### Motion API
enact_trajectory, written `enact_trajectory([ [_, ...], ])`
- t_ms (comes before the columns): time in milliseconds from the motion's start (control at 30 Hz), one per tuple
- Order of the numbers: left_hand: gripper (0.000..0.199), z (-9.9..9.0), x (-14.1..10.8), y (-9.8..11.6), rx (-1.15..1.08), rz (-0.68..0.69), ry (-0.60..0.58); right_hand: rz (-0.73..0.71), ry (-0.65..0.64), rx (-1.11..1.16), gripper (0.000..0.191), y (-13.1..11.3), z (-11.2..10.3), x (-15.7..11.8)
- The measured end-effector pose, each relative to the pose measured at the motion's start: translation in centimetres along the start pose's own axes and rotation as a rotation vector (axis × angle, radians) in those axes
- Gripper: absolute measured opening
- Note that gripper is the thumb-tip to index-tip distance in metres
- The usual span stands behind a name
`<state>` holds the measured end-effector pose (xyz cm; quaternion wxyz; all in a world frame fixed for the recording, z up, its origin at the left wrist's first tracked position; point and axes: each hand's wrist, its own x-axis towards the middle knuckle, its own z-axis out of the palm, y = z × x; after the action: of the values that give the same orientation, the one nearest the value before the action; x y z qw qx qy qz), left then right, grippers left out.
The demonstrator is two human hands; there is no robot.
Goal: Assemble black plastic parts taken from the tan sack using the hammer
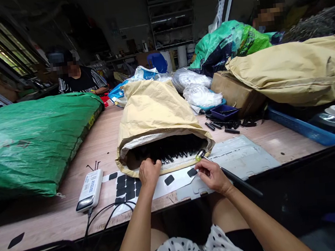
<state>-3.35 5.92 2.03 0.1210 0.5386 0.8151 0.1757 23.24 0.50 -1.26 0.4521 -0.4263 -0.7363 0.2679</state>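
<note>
My left hand point(150, 173) is at the open mouth of a tan woven sack point(154, 107), its fingers curled over the lower rim. Inside, several black rods with shiny metal tips point(170, 156) lie beside it; what the fingers hold is hidden. My right hand point(212, 176) has thumb and forefinger bent together beside a black square pad point(191, 172) on a white backing strip point(180, 179). A hammer-like tool point(244, 183), with a shiny yellow-and-silver head and black handle, runs just behind my right knuckles; whether I grip it is unclear. More black pads point(121, 185) sit left of my left hand.
A white power bank point(90, 190) with black cables lies left. A large green sack point(35, 142) fills the left side. Right are loose black rods point(232, 131), a purple tray point(224, 112), a cardboard box point(237, 93) and a blue tray point(298, 126). Two people sit beyond.
</note>
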Motion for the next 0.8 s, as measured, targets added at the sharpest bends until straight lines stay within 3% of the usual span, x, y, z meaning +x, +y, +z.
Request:
enact_trajectory([
  [100,0.02,-0.4,-1.5,-1.0,-0.042,0.079,0.065,-0.028,0.102,-0.046,0.013,-0.2,-0.3,-0.4],
  [200,0.017,-0.2,-3.4,-1.3,-0.182,0.32,0.158,-0.043,0.28,-0.277,0.013,-0.1,-1.1,-0.9],
  [267,0.013,0.6,-4.6,-0.8,-0.283,0.499,0.119,0.024,0.335,-0.503,0.017,0.2,-1.7,-1.2],
  [367,0.007,2.5,-6.1,0.6,-0.362,0.677,-0.03,0.178,0.248,-0.735,0.028,0.8,-2.4,-1.4],
  [467,0.01,4.1,-6.8,1.6,-0.376,0.713,-0.118,0.221,0.107,-0.819,0.022,1.2,-2.8,-1.4],
  [600,0.013,4.9,-6.6,1.6,-0.407,0.691,-0.142,0.24,0.116,-0.749,0.021,0.7,-2.9,-1.4],
  [800,0.013,4.8,-6.4,1.7,-0.416,0.674,-0.143,0.105,0.145,-0.348,0.026,-1.4,-2.0,-1.5],
])
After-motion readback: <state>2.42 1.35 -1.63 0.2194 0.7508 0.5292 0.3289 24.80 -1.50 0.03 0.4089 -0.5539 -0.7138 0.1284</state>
